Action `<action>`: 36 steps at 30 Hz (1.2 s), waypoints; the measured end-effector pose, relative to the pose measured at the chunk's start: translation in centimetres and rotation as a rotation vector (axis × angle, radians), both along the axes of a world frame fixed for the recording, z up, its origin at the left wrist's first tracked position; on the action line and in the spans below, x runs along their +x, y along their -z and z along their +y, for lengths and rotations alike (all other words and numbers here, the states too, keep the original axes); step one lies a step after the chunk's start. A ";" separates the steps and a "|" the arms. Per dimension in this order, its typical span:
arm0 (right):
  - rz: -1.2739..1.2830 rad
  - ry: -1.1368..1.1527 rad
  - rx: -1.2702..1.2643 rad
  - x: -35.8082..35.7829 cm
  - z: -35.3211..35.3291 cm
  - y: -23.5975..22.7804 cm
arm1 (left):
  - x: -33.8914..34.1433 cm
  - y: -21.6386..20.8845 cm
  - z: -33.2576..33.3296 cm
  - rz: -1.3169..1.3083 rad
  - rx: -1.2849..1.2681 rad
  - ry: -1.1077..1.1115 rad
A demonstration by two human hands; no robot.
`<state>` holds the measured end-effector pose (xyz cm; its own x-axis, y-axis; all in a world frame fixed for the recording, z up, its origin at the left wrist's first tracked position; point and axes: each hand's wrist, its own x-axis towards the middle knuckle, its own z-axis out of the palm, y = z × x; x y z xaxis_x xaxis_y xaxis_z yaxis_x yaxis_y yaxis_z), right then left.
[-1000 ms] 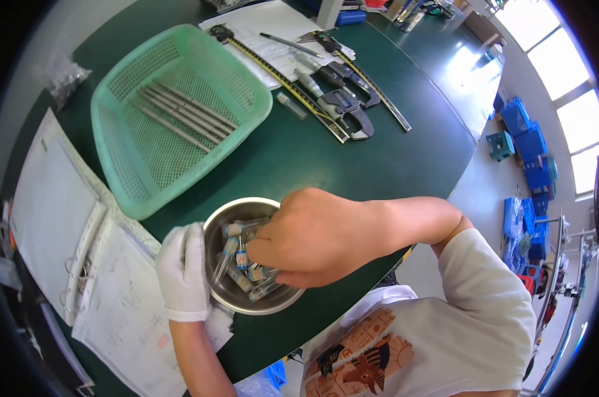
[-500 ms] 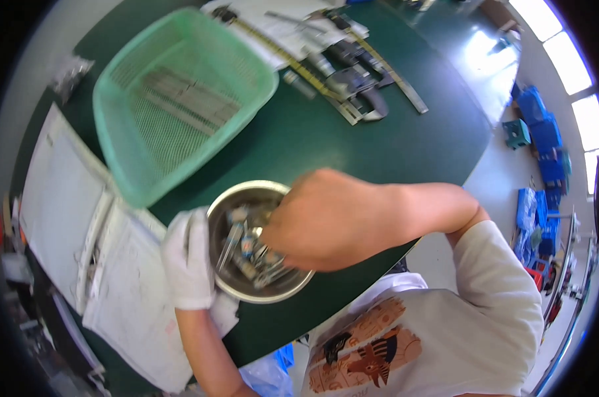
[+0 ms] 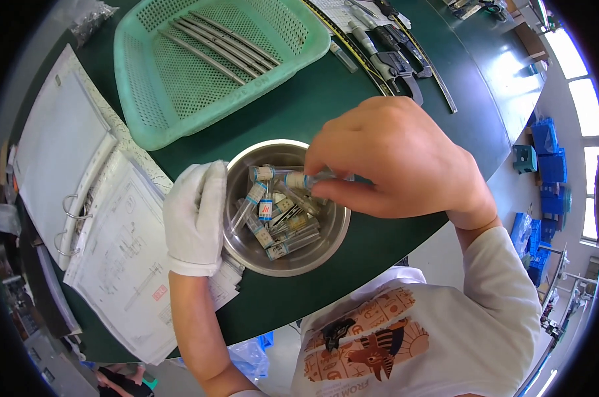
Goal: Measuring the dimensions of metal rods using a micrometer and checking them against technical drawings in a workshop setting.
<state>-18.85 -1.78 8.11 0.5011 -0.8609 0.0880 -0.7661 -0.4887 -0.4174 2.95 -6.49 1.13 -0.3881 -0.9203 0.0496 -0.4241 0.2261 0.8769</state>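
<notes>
A shiny metal bowl (image 3: 336, 235) sits on the green table, with several small clear tubes (image 3: 293, 245) bearing blue-edged labels heaped inside. My left hand (image 3: 195, 221), in a white glove, grips the bowl's left rim, its fingers close together. Over the bowl's right side, my bare right hand (image 3: 395, 162) pinches a clear labelled tube (image 3: 321, 176) between thumb and forefinger. The fingers partly cover that tube, and its lower end lies close to the other tubes.
Beyond the bowl stands a green plastic basket (image 3: 151, 135) with several metal rods (image 3: 223, 49) in it. An open ring binder (image 3: 118, 245) with drawings lies at the left. Calipers and a micrometer (image 3: 399, 66) rest at the far right, beside a loose small tube (image 3: 344, 57).
The view has shifted, so the basket and bowl sit higher in it. My right hand has risen from inside the bowl and now shows a tube in its pinch. My left hand stays at the rim.
</notes>
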 end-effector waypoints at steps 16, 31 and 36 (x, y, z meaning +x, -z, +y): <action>-0.228 0.031 -0.060 -0.2 -0.2 0.1 | -0.2 -0.3 0.1 0.025 0.049 -0.015; -0.162 -0.234 0.022 2.4 0.6 3.0 | -0.1 0.2 -0.1 0.033 0.009 0.000; -0.062 -0.183 -0.021 3.6 1.1 3.7 | -0.1 -0.1 0.1 0.039 -0.021 -0.012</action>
